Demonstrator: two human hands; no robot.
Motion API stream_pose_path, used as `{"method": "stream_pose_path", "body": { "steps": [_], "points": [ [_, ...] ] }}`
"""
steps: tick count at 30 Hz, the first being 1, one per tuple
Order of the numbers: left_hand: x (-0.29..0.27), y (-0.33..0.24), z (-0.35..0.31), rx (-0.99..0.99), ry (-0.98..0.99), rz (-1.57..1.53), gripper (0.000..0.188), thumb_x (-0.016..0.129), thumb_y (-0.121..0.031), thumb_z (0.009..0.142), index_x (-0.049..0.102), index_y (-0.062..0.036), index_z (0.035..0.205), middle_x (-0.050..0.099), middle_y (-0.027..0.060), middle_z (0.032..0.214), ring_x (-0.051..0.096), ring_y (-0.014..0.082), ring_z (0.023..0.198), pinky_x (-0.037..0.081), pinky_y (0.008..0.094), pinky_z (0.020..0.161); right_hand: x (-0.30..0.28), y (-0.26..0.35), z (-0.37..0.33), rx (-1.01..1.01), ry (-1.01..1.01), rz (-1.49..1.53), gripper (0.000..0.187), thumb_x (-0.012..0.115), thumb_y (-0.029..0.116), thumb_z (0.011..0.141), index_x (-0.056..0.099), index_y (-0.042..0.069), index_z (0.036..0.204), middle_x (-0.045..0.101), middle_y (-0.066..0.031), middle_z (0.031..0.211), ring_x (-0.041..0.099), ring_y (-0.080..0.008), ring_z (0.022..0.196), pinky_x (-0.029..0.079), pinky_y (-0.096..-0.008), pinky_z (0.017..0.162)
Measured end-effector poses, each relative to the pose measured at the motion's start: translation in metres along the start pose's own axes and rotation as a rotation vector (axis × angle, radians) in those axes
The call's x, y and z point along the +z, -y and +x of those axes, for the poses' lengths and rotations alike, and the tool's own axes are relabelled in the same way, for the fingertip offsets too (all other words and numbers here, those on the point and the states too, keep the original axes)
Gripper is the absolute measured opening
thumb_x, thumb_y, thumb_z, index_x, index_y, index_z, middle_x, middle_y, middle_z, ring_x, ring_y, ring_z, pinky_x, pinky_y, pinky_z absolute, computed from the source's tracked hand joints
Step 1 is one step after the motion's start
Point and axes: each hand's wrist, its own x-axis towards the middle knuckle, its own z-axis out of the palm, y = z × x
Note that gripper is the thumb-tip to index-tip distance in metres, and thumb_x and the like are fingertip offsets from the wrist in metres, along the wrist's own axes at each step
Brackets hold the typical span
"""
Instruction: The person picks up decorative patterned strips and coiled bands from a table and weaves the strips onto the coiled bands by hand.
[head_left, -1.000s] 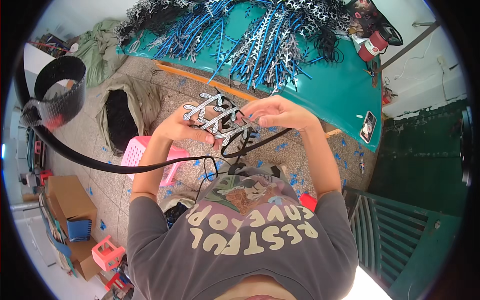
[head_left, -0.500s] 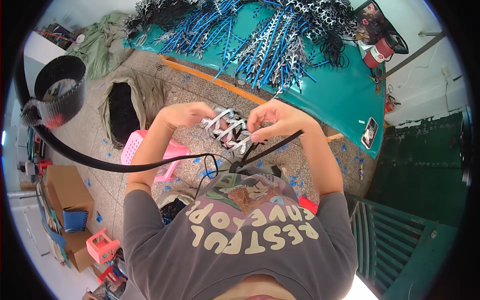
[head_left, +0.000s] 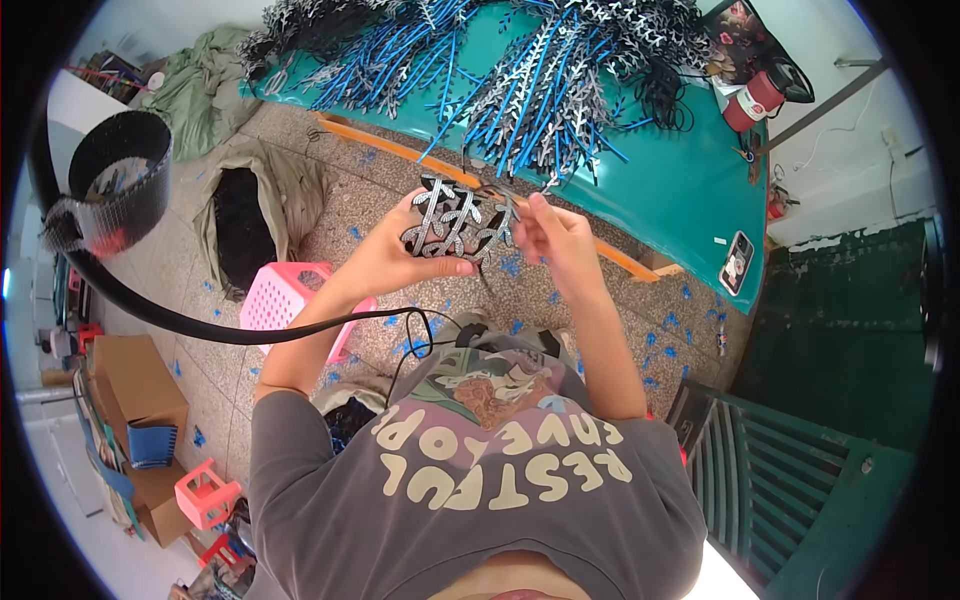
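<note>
In front of my chest, my left hand (head_left: 400, 252) grips a silver-and-black leaf-patterned band (head_left: 455, 222), its thumb lying along the lower edge. The band's silver leaf shapes stand in slanted rows, with dark gaps between them. My right hand (head_left: 558, 240) is beside the band's right end, fingers closed in a pinch. A thin dark cord (head_left: 500, 191) seems to run from the band's top into this pinch, though the fingertips partly hide it. Beyond both hands, bundles of similar leaf-shaped strips with blue strands (head_left: 545, 95) are heaped on a green-topped table (head_left: 690, 215).
A phone (head_left: 738, 262) and a red flask (head_left: 752, 103) are on the table's right side. Left of me stand a pink stool (head_left: 285, 300) and an open sack (head_left: 250, 225) of black material. A black strap (head_left: 210, 328) crosses my left forearm. Blue scraps litter the floor.
The leaf-patterned band has moved away from my body and spread flatter. My left hand now wraps its left side. My right hand has turned upward, and the dark strap along that forearm has gone.
</note>
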Motion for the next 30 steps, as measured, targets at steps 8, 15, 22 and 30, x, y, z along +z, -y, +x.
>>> {"method": "stream_pose_path", "body": {
  "steps": [8, 15, 22, 30],
  "points": [
    [-0.002, 0.007, -0.011, 0.016, -0.065, 0.161, 0.025, 0.080, -0.023, 0.065, 0.070, -0.0123, 0.086, 0.064, 0.0003, 0.100, 0.038, 0.0240, 0.111, 0.024, 0.0391, 0.100, 0.015, 0.039, -0.012, -0.344, -0.062, 0.499, 0.013, 0.059, 0.011, 0.084, 0.062, -0.001, 0.088, 0.059, -0.0044, 0.070, 0.052, -0.0099, 0.056, 0.040, -0.0233, 0.049],
    [-0.002, -0.005, -0.015, 0.258, -0.094, 0.438, 0.023, 0.080, -0.022, 0.064, 0.071, -0.0117, 0.082, 0.064, -0.0006, 0.092, 0.038, 0.0242, 0.107, 0.029, 0.0379, 0.094, 0.017, 0.022, -0.003, -0.220, -0.011, 0.548, 0.018, 0.054, 0.019, 0.088, 0.054, 0.002, 0.094, 0.062, -0.0111, 0.083, 0.060, -0.0159, 0.070, 0.049, -0.0293, 0.052],
    [-0.003, 0.000, -0.020, 0.270, -0.118, 0.427, 0.024, 0.080, -0.021, 0.062, 0.070, -0.0118, 0.082, 0.065, -0.0008, 0.090, 0.041, 0.0245, 0.106, 0.028, 0.0392, 0.096, 0.019, 0.040, -0.004, -0.328, -0.049, 0.433, 0.016, 0.058, 0.016, 0.087, 0.059, 0.002, 0.094, 0.066, -0.0161, 0.089, 0.062, -0.0144, 0.073, 0.048, -0.0256, 0.055],
    [-0.004, -0.013, -0.019, 0.643, -0.068, 0.539, 0.027, 0.079, -0.013, 0.057, 0.066, -0.0057, 0.080, 0.066, 0.0041, 0.086, 0.061, 0.0261, 0.086, 0.027, 0.0510, 0.093, 0.024, 0.048, 0.001, -0.469, -0.110, 0.140, 0.007, 0.063, 0.010, 0.084, 0.062, 0.002, 0.085, 0.067, -0.0107, 0.082, 0.062, -0.0110, 0.072, 0.046, -0.0217, 0.053]
  ]
}}
